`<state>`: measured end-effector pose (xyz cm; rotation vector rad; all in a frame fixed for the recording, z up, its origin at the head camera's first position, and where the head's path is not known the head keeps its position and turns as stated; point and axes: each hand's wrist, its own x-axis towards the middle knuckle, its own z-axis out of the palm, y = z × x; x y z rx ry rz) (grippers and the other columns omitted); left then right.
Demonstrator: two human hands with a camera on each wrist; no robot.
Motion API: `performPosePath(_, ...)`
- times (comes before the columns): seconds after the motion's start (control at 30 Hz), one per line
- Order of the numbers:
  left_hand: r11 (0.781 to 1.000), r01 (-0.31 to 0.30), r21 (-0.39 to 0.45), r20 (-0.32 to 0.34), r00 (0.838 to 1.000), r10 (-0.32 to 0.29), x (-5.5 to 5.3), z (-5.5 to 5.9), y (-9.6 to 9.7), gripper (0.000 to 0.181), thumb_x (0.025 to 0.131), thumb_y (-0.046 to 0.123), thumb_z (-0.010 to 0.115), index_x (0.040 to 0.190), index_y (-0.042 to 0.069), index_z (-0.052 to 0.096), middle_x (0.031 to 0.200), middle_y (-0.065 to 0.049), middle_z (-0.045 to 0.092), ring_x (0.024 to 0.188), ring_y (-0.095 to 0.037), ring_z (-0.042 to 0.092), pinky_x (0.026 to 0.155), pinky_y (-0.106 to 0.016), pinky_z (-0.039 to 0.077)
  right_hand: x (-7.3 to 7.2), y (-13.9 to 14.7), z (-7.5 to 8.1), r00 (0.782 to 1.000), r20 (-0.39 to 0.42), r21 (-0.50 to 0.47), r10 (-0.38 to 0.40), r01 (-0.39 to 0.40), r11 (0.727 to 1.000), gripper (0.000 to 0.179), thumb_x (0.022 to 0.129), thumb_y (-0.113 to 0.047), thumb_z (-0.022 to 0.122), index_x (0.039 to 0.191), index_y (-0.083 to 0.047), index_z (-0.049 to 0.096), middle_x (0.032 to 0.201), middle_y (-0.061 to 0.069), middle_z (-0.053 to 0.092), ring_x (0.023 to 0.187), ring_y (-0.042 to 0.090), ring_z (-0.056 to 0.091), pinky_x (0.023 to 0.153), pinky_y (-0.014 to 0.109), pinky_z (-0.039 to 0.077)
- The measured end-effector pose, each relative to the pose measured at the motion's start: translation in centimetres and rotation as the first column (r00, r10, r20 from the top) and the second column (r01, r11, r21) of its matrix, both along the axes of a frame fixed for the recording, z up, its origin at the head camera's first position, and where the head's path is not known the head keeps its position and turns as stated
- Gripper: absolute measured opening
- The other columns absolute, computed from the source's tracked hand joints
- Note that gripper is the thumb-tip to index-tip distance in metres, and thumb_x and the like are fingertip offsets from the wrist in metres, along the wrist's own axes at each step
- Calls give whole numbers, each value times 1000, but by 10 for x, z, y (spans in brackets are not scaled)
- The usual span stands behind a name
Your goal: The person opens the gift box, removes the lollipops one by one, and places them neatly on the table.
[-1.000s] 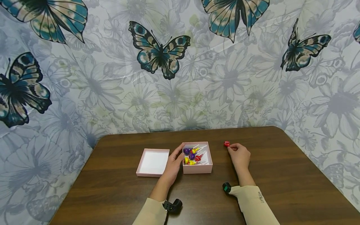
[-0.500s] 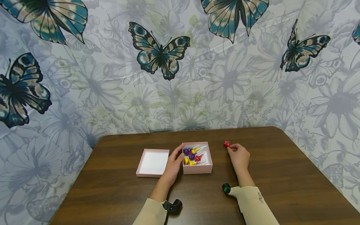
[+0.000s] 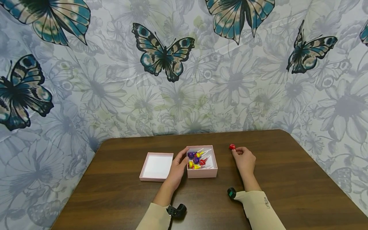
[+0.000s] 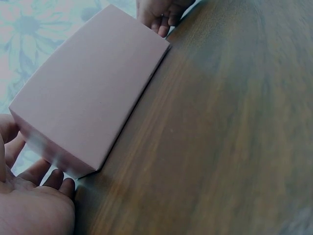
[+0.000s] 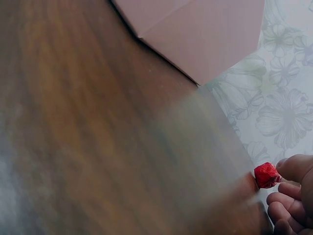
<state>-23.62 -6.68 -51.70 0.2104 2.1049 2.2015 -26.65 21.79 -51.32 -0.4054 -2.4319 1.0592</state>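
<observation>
Between thumb and fingers, my right hand (image 3: 245,159) pinches a red-wrapped lollipop (image 3: 232,146) near its head, right of the box. In the right wrist view the lollipop's red head (image 5: 266,175) sticks out past the thumb (image 5: 295,168); most of its stick is hidden by the hand. My left hand (image 3: 176,169) rests its fingers against the left side of an uncovered pink box (image 3: 202,173). In the left wrist view, those fingers (image 4: 36,171) lie along the box's side wall. Purple, yellow and red lollipops (image 3: 196,159) lie inside the box.
Left of the box, a pink lid (image 3: 156,166) lies with its white inside up, partly behind my left hand. All stands on a brown wooden table (image 3: 120,204) with rounded far corners. Behind it hangs a butterfly-and-flower patterned cloth (image 3: 184,105).
</observation>
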Motion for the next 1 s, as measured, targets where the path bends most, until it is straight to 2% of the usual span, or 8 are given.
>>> performPosePath(0.27,1000,-4,-11,-3,1000,4,-1,0,1,45,106,19,46,150,24,45,165,-5,30,154,-31,22,125,-54,19,2,-1,2,1000,13,-21,-1,1,1000,27,91,-27,71,99,-1,71,91,18,75,86,35,66,74,44,47)
performPosePath(0.53,1000,8,22,-36,999,-7,-1,0,1,44,106,13,44,150,17,45,165,-7,28,154,-31,23,125,-51,21,3,-2,5,999,9,-21,34,-33,999,31,92,-25,70,105,3,69,99,25,71,91,38,65,81,49,48)
performPosePath(0.73,1000,5,21,-21,1000,-5,-2,1,1,44,106,14,45,150,19,46,165,-5,28,154,-30,23,125,-51,20,3,-2,7,999,26,-16,45,-44,999,39,94,-28,68,118,3,64,106,26,63,98,38,59,87,53,45)
performPosePath(1.0,1000,5,23,-14,1000,-4,-2,0,0,45,105,13,45,150,20,45,164,-5,30,154,-30,24,125,-52,20,4,-1,11,998,36,-15,56,-55,998,42,93,-30,68,123,-1,62,117,25,62,109,41,54,93,56,44)
